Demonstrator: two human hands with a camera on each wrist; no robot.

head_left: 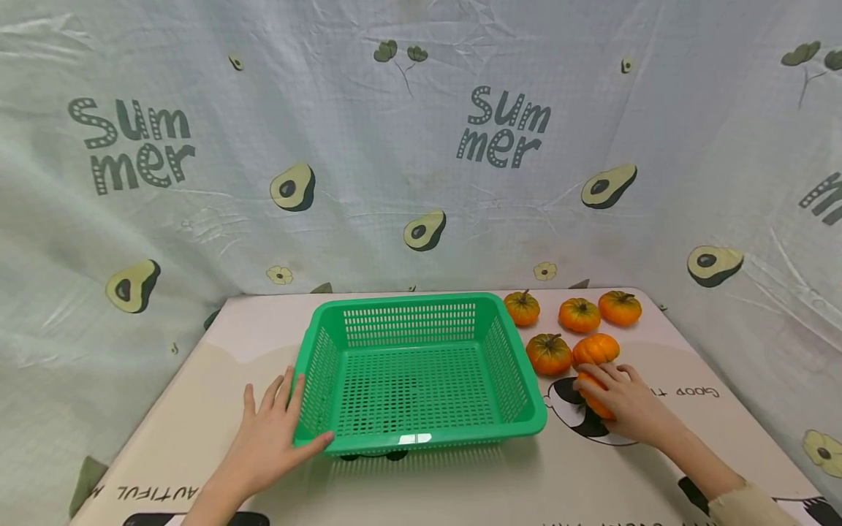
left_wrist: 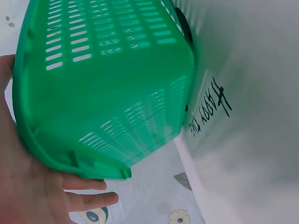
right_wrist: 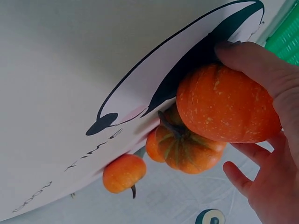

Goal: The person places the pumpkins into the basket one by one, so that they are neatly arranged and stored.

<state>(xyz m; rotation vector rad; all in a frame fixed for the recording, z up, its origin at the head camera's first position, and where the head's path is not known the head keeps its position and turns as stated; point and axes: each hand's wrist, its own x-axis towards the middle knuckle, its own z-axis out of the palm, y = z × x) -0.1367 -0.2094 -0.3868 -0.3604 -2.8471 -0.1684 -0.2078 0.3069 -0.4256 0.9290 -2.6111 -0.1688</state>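
Some tabletop [head_left: 559, 467] separates basket rim [head_left: 531, 391] from right hand [head_left: 628, 409] gripping a pumpkin [head_left: 595, 400].

Watching remotely, I see a curtained-off place, whether home or studio I cannot tell. Avocado-printed cloth [head_left: 355, 146] surrounds a cartoon-patterned table [head_left: 421, 493].

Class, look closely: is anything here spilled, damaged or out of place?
Nothing looks spilled or damaged. One pumpkin, just beyond the right hand, looks askew: the head view shows no stem on it, so it is probably tipped over, while the four other loose pumpkins sit stem-up.
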